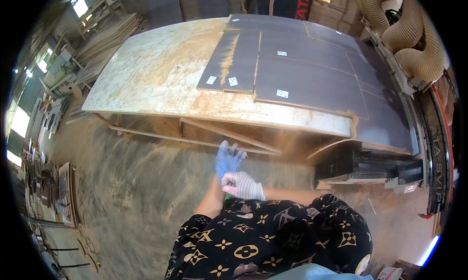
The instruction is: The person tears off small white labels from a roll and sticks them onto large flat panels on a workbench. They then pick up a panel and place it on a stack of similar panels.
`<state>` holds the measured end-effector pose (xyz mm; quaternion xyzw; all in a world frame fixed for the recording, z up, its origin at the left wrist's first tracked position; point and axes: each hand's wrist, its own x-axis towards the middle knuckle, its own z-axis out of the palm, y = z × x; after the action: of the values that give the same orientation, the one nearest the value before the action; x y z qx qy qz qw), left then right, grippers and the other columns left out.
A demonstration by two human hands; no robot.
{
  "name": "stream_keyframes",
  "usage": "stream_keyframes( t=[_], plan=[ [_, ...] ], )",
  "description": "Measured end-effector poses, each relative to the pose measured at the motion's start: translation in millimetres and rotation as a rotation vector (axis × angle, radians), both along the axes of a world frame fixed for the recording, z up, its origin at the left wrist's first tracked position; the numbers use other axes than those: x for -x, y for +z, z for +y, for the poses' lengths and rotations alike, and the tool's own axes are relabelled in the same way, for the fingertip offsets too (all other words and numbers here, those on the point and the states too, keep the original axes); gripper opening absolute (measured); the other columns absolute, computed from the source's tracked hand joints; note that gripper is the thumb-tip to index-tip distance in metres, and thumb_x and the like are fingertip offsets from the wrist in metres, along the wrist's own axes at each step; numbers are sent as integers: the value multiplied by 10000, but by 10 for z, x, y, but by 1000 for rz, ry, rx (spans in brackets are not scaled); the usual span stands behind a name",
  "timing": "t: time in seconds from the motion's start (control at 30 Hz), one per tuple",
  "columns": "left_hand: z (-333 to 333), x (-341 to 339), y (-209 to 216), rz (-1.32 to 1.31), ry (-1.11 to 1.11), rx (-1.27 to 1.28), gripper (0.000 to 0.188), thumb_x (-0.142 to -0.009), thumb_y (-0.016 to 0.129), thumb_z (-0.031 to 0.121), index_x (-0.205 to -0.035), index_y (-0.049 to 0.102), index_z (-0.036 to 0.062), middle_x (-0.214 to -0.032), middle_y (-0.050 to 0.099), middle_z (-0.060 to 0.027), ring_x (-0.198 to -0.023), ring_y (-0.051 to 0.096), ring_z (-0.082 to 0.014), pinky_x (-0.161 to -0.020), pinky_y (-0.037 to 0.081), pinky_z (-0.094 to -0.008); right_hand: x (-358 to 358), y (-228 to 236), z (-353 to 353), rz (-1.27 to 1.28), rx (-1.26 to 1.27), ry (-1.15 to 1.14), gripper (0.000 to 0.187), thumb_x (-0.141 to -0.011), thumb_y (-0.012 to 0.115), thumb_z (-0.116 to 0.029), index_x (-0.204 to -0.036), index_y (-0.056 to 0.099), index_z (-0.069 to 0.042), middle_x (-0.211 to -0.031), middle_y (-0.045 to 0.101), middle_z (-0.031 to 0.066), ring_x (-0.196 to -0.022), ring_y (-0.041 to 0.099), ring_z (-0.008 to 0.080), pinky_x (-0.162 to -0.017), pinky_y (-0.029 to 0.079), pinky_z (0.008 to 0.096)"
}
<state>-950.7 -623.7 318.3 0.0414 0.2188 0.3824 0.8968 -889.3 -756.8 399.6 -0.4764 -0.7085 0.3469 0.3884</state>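
Our right hand (242, 185) grips the blue glove (228, 159) on our left hand (227, 164), below the dusty worktable (161, 80); yanking could tear it

The left hand (228, 159) wears a blue glove that looks like thin, smooth rubber; the right hand (242, 185) wears a white knitted cloth glove with a ribbed weave. The big surface (156, 70) is pale, worn wooden board, rough and dusted with sawdust. On it lie dark grey panels (307, 80), matt and smooth, each bearing a small white paper label (282, 93). The ducting hoses (409, 31) overhead look like ribbed, dust-coated plastic.
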Motion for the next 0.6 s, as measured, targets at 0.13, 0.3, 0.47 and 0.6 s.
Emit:
stream_keyframes(
  t=[0.13,0.3,0.47,0.6],
  plan=[
    [174,-56,58,-679,-88,-171,142,-814,589,202,-711,538,119,-703,604,-33,-646,581,-111,-681,525,-280,-20,-162,106,267,14,-64,69,-762,573,-78,-799,532,-37,-709,562,43,-664,532,118,-637,443,268],
    [581,-371,130,-51,18,-401,115,-811,602,232,-799,550,130,-790,609,-24,-632,563,-96,-703,525,-275,-222,-261,432,715,308,-248,144,-784,583,-106,-903,553,-32,-770,569,32,-708,540,108,-645,459,246],
    [1390,-605,245,138,-317,-274,212,-802,596,292,-862,544,96,-809,579,-54,-769,568,-201,-725,528,-348,-686,-167,458,911,314,-546,377,-809,574,-307,-1072,504,-46,-924,569,72,-811,553,145,-737,450,293],
    [1849,-874,261,383,-314,-67,283,-764,635,337,-850,536,86,-797,559,-79,-770,560,-243,-691,529,-395,-938,-245,76,1077,221,-720,420,-820,562,-324,-1140,480,-65,-972,565,62,-860,545,169,-806,438,315]
  ],
)
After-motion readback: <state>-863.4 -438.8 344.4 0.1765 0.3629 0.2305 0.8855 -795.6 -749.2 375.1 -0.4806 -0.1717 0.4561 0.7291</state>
